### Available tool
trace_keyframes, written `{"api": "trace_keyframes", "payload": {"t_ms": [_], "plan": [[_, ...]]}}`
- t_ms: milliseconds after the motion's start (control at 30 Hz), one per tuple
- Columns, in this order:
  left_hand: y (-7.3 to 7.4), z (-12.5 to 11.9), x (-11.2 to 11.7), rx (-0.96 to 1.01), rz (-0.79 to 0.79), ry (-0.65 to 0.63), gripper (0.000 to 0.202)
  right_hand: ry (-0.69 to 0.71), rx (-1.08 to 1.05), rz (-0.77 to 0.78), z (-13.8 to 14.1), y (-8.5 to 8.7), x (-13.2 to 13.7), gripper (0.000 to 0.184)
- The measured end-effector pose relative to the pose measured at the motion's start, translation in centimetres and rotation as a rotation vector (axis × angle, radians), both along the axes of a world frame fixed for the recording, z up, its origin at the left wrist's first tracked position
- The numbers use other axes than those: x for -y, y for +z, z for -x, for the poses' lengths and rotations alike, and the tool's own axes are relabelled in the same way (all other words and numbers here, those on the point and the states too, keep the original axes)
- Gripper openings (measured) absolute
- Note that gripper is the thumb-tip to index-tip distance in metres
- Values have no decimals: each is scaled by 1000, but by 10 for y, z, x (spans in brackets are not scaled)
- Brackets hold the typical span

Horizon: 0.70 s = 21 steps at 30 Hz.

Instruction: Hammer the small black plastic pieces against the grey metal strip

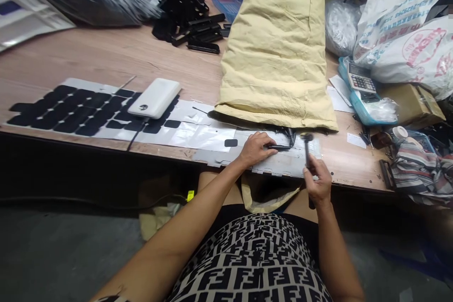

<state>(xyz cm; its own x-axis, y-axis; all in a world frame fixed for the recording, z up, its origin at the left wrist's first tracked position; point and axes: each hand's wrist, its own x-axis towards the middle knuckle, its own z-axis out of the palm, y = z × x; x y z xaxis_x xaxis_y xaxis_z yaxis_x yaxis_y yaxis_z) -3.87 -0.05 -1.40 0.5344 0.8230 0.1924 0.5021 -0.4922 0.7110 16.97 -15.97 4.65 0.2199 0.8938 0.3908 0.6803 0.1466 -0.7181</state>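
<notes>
My left hand (257,149) is closed on a slim black part (282,147) lying at the front edge of the table, fingers over its left end. A second dark piece (290,135) meets its right end at an angle; whether the two are joined I cannot tell. My right hand (318,179) grips the dark handle of a small hammer (307,148), its head raised just right of the black part. Beneath both lies a pale grey sheet (272,166). A large yellow cloth sack (276,66) lies behind, its hem close to the black part.
To the left, black rounded patches (67,108) lie on white backing, with a white power bank (155,98) on top. Black plastic parts (201,33) are heaped at the back. On the right are a calculator (361,78), a cardboard box (412,104), plastic bags (406,33) and striped cloth (414,165).
</notes>
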Motion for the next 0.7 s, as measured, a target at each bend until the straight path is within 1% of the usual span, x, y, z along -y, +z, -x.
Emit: {"api": "trace_keyframes", "payload": {"t_ms": [33, 100, 200, 267, 433, 700], "plan": [[0, 0, 0, 1, -1, 3, 19, 45, 6, 31, 7, -1, 2, 43], [1, 0, 0, 1, -1, 5, 19, 87, -2, 82, 19, -7, 4, 42], [2, -1, 0, 0, 4, 5, 18, 90, -2, 134, 28, -16, 4, 41], [3, -1, 0, 3, 11, 6, 17, 78, 3, 139, 30, -17, 3, 41], [5, -2, 0, 8, 36, 11, 16, 76, 33, 84, 34, -12, -2, 43], [10, -4, 1, -7, 52, 37, 15, 61, 2, 144, 41, -5, -7, 42]]}}
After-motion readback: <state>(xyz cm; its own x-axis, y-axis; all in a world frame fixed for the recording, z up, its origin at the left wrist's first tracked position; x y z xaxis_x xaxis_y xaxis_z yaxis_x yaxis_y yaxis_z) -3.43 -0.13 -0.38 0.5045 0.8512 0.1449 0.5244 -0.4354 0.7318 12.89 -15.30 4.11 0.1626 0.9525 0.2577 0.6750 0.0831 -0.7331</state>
